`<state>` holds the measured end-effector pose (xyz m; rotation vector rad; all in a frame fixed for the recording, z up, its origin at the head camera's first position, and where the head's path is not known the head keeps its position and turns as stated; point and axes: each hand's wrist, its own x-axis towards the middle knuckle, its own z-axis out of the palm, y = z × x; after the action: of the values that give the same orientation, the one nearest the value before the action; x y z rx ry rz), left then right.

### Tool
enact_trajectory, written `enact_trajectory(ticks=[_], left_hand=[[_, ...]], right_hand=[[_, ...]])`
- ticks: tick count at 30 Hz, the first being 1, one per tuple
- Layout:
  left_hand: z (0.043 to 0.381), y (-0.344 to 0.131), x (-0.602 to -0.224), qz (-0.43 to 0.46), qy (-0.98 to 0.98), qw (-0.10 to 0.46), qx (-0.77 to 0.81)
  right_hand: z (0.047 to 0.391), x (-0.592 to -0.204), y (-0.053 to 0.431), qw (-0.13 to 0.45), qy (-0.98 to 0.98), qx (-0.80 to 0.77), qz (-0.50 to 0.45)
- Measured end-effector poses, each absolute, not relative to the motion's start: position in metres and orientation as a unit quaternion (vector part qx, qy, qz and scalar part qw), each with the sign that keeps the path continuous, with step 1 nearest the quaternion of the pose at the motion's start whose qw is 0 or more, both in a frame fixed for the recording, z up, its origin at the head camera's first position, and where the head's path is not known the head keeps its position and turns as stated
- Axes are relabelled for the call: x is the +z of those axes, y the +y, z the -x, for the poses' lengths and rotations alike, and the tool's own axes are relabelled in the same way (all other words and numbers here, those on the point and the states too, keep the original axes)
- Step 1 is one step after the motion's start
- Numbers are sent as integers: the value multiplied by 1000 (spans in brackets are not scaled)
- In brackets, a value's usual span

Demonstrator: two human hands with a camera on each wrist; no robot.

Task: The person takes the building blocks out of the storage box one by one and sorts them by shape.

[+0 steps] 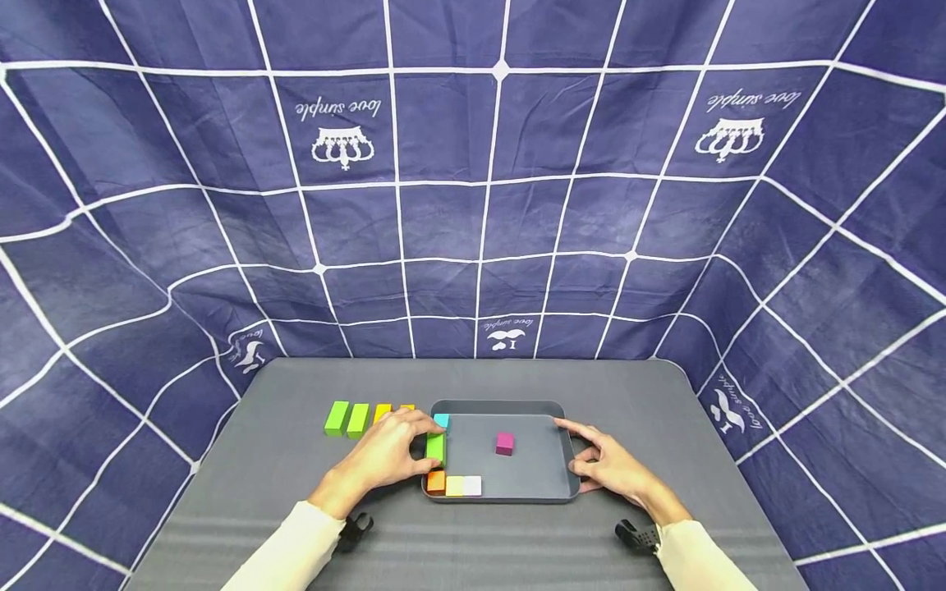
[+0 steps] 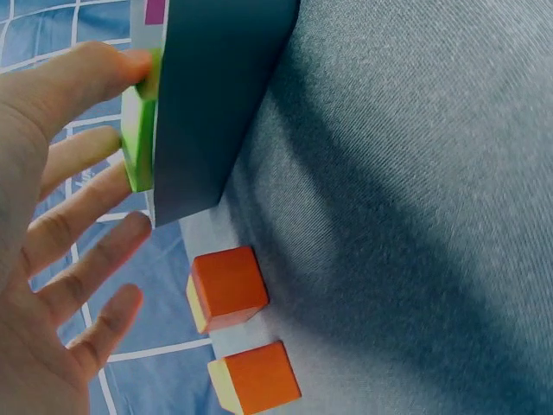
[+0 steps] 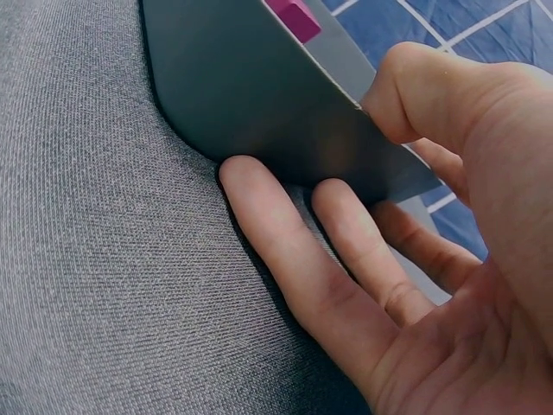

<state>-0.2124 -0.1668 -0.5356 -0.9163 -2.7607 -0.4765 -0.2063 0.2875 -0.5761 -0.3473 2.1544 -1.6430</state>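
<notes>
A shallow grey tray (image 1: 532,476) sits on the table in front of me. My left hand (image 1: 388,450) pinches a long green block (image 1: 436,447) along the tray's left wall, thumb at its near end and a finger at its far end. Just beyond it is a cyan block (image 1: 441,420); an orange block (image 1: 437,482) lies just nearer. Yellow (image 1: 454,486) and white (image 1: 471,486) blocks continue along the near wall. A magenta cube (image 1: 505,444) lies mid-tray. My right hand (image 1: 609,468) holds the tray's right side, thumb over the rim (image 3: 346,91), other fingers against the outer wall.
Left of the tray, two green blocks (image 1: 337,419) and two orange-yellow blocks (image 1: 382,410) stand in a row, the last partly hidden by my left hand. Behind the grey table (image 1: 628,386) hangs a blue cloth (image 1: 443,222) with white lines.
</notes>
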Motion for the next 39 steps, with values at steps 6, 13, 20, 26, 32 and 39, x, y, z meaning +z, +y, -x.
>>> enact_trajectory(ticks=[6,13,20,26,32,39], left_hand=[[213,-169,-531,319,-924,87,-193],[211,-171,-524,311,-926,83,-198],[211,-173,-521,314,-923,89,-201],[212,-176,-519,321,-920,104,-202],[211,-180,-519,320,-918,118,-201],[212,-186,-520,317,-916,140,-201]], right_hand=[[207,-576,288,207,771,-589,125],[206,-577,288,204,773,-588,127],[206,-576,288,209,768,-593,125],[207,-575,288,207,768,-593,124],[206,-575,288,205,770,-591,122],[206,-576,288,207,767,-594,124]])
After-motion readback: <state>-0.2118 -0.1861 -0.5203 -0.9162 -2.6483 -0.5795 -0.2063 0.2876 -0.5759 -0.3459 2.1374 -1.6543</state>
